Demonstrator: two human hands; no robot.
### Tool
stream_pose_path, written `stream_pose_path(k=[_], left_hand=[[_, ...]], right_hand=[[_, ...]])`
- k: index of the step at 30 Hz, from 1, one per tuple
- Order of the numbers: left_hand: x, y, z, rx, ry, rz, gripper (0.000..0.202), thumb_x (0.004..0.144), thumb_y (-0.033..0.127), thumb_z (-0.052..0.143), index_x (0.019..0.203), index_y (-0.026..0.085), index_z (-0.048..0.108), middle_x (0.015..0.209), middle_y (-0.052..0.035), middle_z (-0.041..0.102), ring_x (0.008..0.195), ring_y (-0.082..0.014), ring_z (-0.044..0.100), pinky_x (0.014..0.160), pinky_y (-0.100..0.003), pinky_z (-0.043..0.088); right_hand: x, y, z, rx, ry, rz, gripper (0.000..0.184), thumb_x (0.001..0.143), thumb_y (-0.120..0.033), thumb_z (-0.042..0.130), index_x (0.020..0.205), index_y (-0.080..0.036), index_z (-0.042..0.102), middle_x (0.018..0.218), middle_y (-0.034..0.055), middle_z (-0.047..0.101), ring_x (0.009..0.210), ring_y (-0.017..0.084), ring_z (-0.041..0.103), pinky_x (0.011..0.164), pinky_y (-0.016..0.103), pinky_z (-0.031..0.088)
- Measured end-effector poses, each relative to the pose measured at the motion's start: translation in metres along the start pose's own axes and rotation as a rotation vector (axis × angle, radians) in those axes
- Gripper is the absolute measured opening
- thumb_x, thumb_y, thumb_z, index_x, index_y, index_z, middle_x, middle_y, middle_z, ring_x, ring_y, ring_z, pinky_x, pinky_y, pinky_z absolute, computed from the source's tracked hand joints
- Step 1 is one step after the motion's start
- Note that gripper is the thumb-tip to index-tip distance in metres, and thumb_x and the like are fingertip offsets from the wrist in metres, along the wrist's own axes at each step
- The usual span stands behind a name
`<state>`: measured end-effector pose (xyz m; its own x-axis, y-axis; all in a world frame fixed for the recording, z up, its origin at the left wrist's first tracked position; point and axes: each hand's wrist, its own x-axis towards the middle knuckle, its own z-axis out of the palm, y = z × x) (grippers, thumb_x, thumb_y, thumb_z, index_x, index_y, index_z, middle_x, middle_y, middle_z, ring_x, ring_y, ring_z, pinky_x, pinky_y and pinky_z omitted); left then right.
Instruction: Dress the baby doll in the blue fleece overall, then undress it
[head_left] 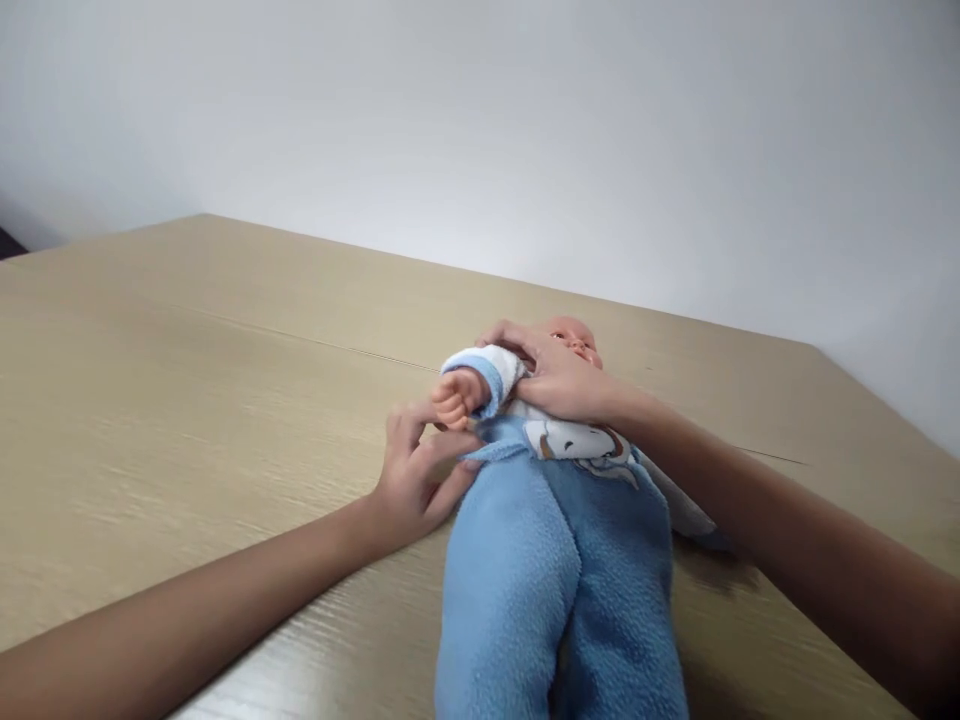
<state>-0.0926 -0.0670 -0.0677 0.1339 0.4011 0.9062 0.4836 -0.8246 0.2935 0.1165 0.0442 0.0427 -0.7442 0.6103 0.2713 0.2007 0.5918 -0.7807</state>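
Note:
A baby doll [574, 335] lies on its back on the wooden table, its head away from me. It wears blue fleece overalls [517, 560] with an animal picture on the chest, over a white sleeve [499, 365] with a blue cuff. My left hand [424, 465] pinches the blue edge of the overalls at the side, just below the doll's small hand [456, 397]. Reaching across the chest, my right hand [559, 380] is wrapped round the doll's sleeved upper arm and partly hides its face. The doll's other sleeve lies under my right forearm.
The light wooden table [225, 400] has a thin seam running across it. Behind its far edge stands a plain pale wall [480, 140]. Something dark [10, 244] shows at the far left edge.

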Motion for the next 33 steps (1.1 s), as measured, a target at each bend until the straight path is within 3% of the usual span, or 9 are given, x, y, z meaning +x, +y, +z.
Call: stream_pose_path(k=[3,8,15,18,21,25,28,30,33], left_hand=[[-0.006,-0.005,0.001,-0.042,0.080,0.045,0.020,0.104,0.020,0.070,0.123,0.029,0.068,0.130,-0.0091,0.053,0.126,-0.0266,0.060,0.103,-0.044,0.055],[-0.005,-0.009,0.007,-0.203,0.152,0.065,0.010,0.110,0.028,0.062,0.119,0.028,0.065,0.125,-0.0089,0.053,0.120,-0.0264,0.063,0.108,-0.051,0.056],[0.005,-0.001,0.011,-0.372,0.168,-0.224,0.011,0.115,0.026,0.052,0.125,0.027,0.056,0.123,-0.0080,0.059,0.120,-0.0226,0.060,0.104,-0.041,0.050],[0.005,-0.001,0.011,-0.413,0.181,-0.229,0.010,0.115,0.025,0.052,0.124,0.026,0.056,0.122,-0.0072,0.060,0.121,-0.0219,0.059,0.106,-0.041,0.049],[0.004,0.002,0.011,-0.415,0.202,-0.246,0.010,0.116,0.030,0.052,0.124,0.027,0.057,0.120,-0.0063,0.062,0.116,-0.0212,0.061,0.104,-0.040,0.051],[0.006,0.007,0.012,-0.444,0.171,-0.596,0.018,0.117,0.045,0.053,0.120,0.028,0.059,0.109,-0.0028,0.064,0.098,-0.0177,0.062,0.088,-0.032,0.053],[0.010,0.005,0.013,-0.506,0.124,-0.810,0.022,0.114,0.051,0.057,0.114,0.028,0.059,0.103,0.0001,0.063,0.097,-0.0159,0.060,0.090,-0.028,0.052],[0.011,0.001,0.014,-0.537,0.141,-0.883,0.025,0.113,0.051,0.060,0.108,0.027,0.059,0.102,0.0011,0.061,0.098,-0.0149,0.058,0.092,-0.026,0.051],[0.012,-0.006,0.015,-0.617,0.159,-1.016,0.033,0.107,0.057,0.067,0.103,0.026,0.057,0.099,0.0018,0.060,0.092,-0.0141,0.058,0.086,-0.024,0.052]], right_hand=[[-0.001,0.004,0.001,-0.017,0.001,-0.028,0.044,0.071,-0.006,0.059,0.111,-0.023,0.067,0.109,0.0014,0.074,0.101,0.021,0.067,0.091,0.032,0.050],[-0.005,0.002,0.008,-0.157,-0.043,-0.062,0.048,0.072,-0.004,0.056,0.114,-0.022,0.072,0.107,0.0008,0.078,0.100,0.021,0.069,0.089,0.032,0.049],[-0.005,-0.002,0.012,-0.279,-0.058,-0.100,0.039,0.080,-0.002,0.060,0.112,-0.018,0.077,0.117,0.0086,0.081,0.109,0.027,0.071,0.096,0.039,0.052],[-0.007,-0.004,0.013,-0.381,-0.057,-0.126,0.043,0.082,0.002,0.057,0.113,-0.020,0.076,0.123,0.0085,0.078,0.114,0.025,0.071,0.100,0.037,0.050],[-0.010,-0.005,0.017,-0.469,-0.072,-0.166,0.034,0.093,-0.003,0.056,0.114,-0.021,0.076,0.127,0.0098,0.076,0.116,0.024,0.069,0.100,0.037,0.050],[-0.010,0.003,0.020,-0.468,-0.139,-0.237,0.019,0.105,-0.023,0.061,0.117,-0.020,0.075,0.130,0.0143,0.073,0.121,0.027,0.068,0.104,0.043,0.052],[-0.010,0.007,0.017,-0.401,-0.101,-0.226,0.020,0.103,-0.029,0.067,0.120,-0.022,0.074,0.137,0.0143,0.069,0.126,0.028,0.067,0.109,0.046,0.052],[-0.013,0.003,0.014,-0.350,0.004,-0.152,0.030,0.097,-0.028,0.073,0.126,-0.024,0.073,0.141,0.0135,0.067,0.124,0.027,0.067,0.104,0.044,0.055],[-0.025,-0.017,0.009,-0.291,0.148,0.126,0.043,0.094,-0.034,0.077,0.134,-0.021,0.069,0.131,0.0130,0.073,0.108,0.026,0.069,0.089,0.038,0.058]])
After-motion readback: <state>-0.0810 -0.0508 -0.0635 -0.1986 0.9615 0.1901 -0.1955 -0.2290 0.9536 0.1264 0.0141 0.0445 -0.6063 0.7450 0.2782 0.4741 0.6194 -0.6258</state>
